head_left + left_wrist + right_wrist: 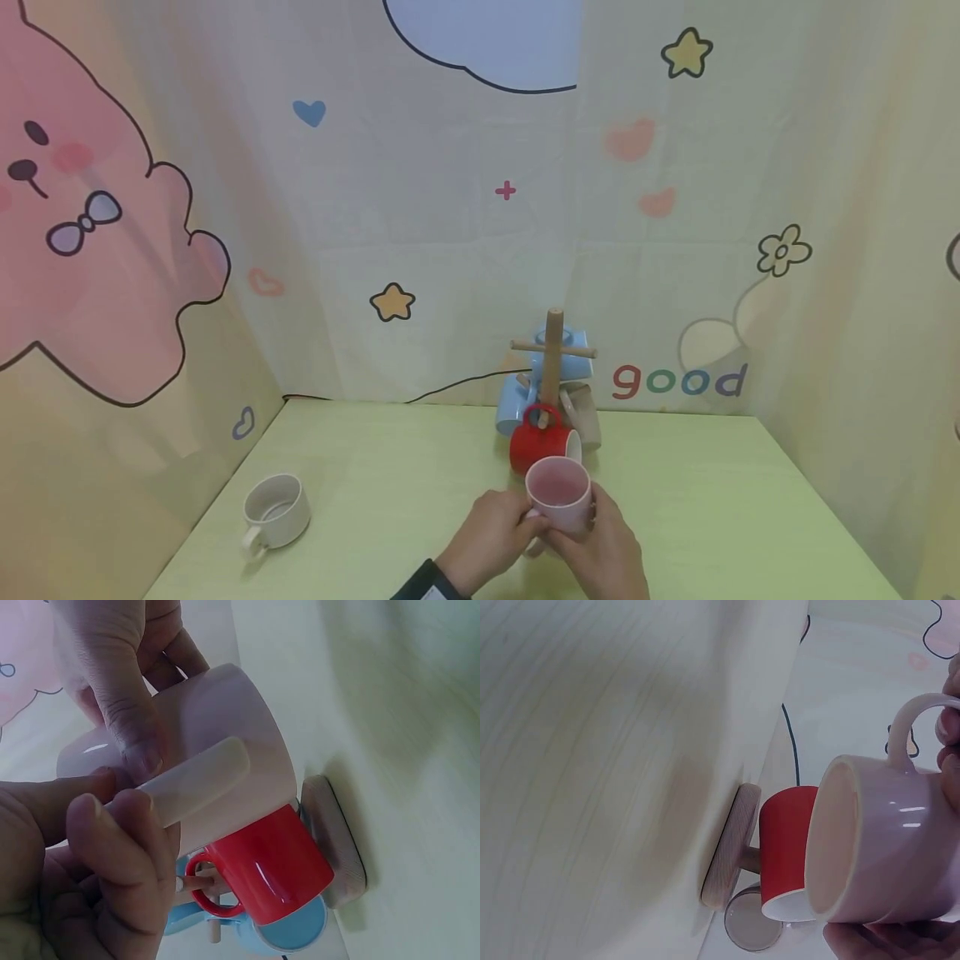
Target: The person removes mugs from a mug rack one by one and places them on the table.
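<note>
Both hands hold a pink mug [558,518] above the near side of the table, its mouth up. My left hand [486,537] pinches the handle [202,780] between thumb and fingers. The right hand [606,546] grips the mug's body from the other side, its thumb [139,739] along the wall in the left wrist view. Just behind the pink mug, a red mug [534,448] hangs by its handle on a wooden mug tree [552,367]. Seen from the right wrist, the pink mug's base [834,844] faces the table.
Light blue mugs [512,407] and a greyish-beige mug [588,421] also hang on the tree. A white mug [288,521] stands upright on the table at the left. A printed curtain [450,183] rises behind the pale green tabletop [390,467].
</note>
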Tool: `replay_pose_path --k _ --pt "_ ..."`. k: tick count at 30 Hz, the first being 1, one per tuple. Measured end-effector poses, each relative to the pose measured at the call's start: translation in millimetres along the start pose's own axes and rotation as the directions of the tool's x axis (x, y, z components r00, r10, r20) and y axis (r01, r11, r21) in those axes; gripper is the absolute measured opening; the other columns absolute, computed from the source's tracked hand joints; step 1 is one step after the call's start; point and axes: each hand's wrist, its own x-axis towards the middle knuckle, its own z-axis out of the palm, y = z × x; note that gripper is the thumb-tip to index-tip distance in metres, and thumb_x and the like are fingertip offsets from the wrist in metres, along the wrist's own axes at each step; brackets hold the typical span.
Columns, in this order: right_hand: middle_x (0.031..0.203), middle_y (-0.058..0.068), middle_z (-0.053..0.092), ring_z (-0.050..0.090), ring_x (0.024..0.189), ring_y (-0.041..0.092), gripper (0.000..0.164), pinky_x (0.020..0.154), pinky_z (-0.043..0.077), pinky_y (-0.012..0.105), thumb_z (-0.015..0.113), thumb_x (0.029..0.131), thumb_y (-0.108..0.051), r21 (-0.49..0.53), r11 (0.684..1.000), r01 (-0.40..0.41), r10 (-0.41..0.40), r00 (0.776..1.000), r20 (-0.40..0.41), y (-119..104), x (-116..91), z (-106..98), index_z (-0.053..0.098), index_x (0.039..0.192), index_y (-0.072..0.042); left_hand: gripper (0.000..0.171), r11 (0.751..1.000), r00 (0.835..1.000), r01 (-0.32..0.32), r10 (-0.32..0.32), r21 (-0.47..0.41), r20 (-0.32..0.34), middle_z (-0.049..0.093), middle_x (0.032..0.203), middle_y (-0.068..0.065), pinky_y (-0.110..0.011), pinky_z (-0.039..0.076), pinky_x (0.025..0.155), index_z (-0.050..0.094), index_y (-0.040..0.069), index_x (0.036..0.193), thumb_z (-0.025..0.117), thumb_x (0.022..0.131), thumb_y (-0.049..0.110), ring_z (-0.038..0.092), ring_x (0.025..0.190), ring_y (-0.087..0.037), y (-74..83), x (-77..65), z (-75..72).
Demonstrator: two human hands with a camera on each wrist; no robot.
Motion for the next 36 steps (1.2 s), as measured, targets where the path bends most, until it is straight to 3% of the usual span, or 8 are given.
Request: replay_pose_path --k 5,9,14,19,24,27,31,36 --pt "0.132 0.022 0.055 0.055 0.112 0.039 0.106 0.093 0.049 0.056 0.087 0.067 -0.05 0.019 1.0 0.001 -0.001 1.0 0.027 1.0 -1.7 0.5 0.038 0.146 -0.001 0.023 1.0 1.0 0.004 -0.004 0.002 -0.031 0.047 0.057 0.01 -0.02 0.037 0.048 0.064 0.012 0.072 0.066 0.095 0.018 0.042 0.054 -0.003 -3.5 -4.3 -1.5" --pt "0.131 0.017 0.057 0.058 0.112 0.035 0.098 0.092 0.051 0.053 0.087 0.072 -0.044 0.014 0.997 0.075 -0.076 0.996 0.048 4.3 -5.0 -0.6 0.039 0.146 -0.002 0.025 0.998 0.999 0.042 -0.043 -0.035 -0.03 0.048 0.056 0.009 -0.021 0.039 0.045 0.063 0.011 0.071 0.065 0.095 0.018 0.045 0.049 -0.004 -8.4 -8.6 -4.3" --pt "0.135 0.019 0.055 0.057 0.117 0.041 0.092 0.09 0.051 0.054 0.085 0.076 -0.039 -0.006 0.989 0.149 -0.147 0.984 0.105 7.2 -6.5 -2.8 0.039 0.147 0.0 0.026 0.995 0.997 0.07 -0.073 -0.072 -0.035 0.049 0.056 0.008 -0.023 0.041 0.043 0.063 0.009 0.071 0.066 0.095 0.019 0.048 0.045 -0.006 -13.7 -14.4 -10.1" --pt "0.135 0.016 0.057 0.059 0.115 0.039 0.086 0.089 0.052 0.053 0.085 0.078 -0.034 -0.05 0.971 0.232 -0.223 0.964 0.145 10.5 -7.4 -4.7 0.043 0.145 -0.002 0.027 0.994 0.995 0.086 -0.089 -0.062 -0.046 0.048 0.056 0.007 -0.023 0.041 0.044 0.063 0.01 0.071 0.067 0.095 0.021 0.048 0.047 -0.007 -18.5 -19.6 -15.3" --pt "0.136 0.016 0.057 0.056 0.119 0.039 0.086 0.093 0.049 0.056 0.083 0.077 -0.044 -0.168 0.958 0.231 -0.2 0.963 0.18 11.8 -5.4 -6.9 0.046 0.144 -0.004 0.025 0.999 0.995 0.044 -0.042 0.016 -0.091 0.048 0.057 0.01 -0.022 0.04 0.049 0.066 0.01 0.072 0.068 0.094 0.021 0.045 0.053 -0.005 -26.6 -25.0 -18.5" --pt "0.133 0.017 0.058 0.055 0.122 0.04 0.084 0.094 0.047 0.057 0.082 0.076 -0.047 -0.281 0.93 0.236 -0.187 0.964 0.19 13.2 -2.9 -8.8 0.051 0.14 -0.002 0.024 0.998 0.992 0.045 -0.041 0.036 -0.118 0.048 0.058 0.011 -0.022 0.04 0.051 0.065 0.01 0.071 0.068 0.094 0.02 0.045 0.055 -0.004 -33.1 -29.2 -21.4" --pt "0.127 0.018 0.061 0.057 0.117 0.039 0.077 0.094 0.048 0.056 0.082 0.076 -0.046 -0.392 0.882 0.263 -0.189 0.958 0.217 17.4 -0.4 -12.4 0.057 0.133 -0.001 0.026 0.996 0.988 0.094 -0.093 0.005 -0.125 0.049 0.058 0.009 -0.023 0.041 0.049 0.063 0.009 0.07 0.067 0.094 0.02 0.048 0.052 -0.005 -43.2 -36.9 -27.5" --pt "0.123 0.019 0.061 0.058 0.112 0.039 0.074 0.093 0.047 0.057 0.084 0.074 -0.046 -0.443 0.856 0.268 -0.153 0.948 0.278 20.9 1.0 -16.5 0.061 0.127 -0.001 0.029 0.99 0.976 0.141 -0.139 0.0 -0.167 0.048 0.059 0.009 -0.022 0.039 0.047 0.061 0.009 0.069 0.067 0.095 0.022 0.046 0.05 -0.004 -54.3 -49.2 -39.6"
